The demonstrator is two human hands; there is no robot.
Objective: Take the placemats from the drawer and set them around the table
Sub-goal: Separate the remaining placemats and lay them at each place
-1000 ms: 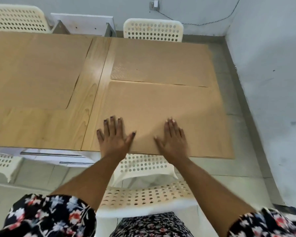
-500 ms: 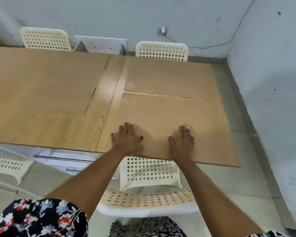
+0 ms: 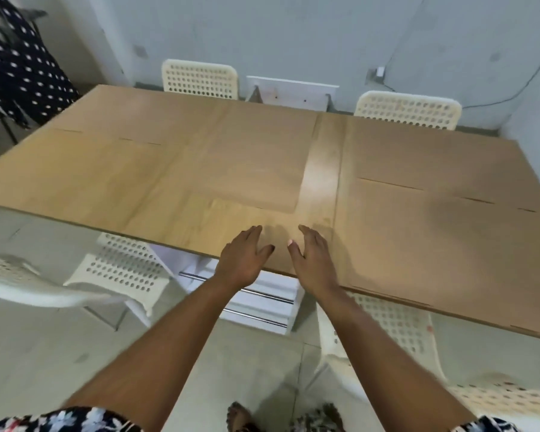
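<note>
Several tan placemats lie flat on the wooden table (image 3: pixel 320 169). One placemat (image 3: pixel 434 244) is at the near right, another (image 3: pixel 424 154) beyond it, a third (image 3: pixel 256 160) at the middle and a fourth (image 3: pixel 75 169) at the left. My left hand (image 3: pixel 242 255) and my right hand (image 3: pixel 310 258) hover side by side over the table's near edge, left of the near right placemat, fingers spread and holding nothing. A white drawer unit (image 3: pixel 259 300) with metal handles stands under the table below my hands.
White perforated chairs stand around the table: two at the far side (image 3: pixel 200 77) (image 3: pixel 407 113), one at the near left (image 3: pixel 119 269), one at the near right (image 3: pixel 396 328). A dotted dark cloth (image 3: pixel 19 67) hangs at the far left. Grey walls close the back and right.
My hands have lifted off the near right placemat and moved left to the bare strip of the table. My view has swung left and back, showing more of the table.
</note>
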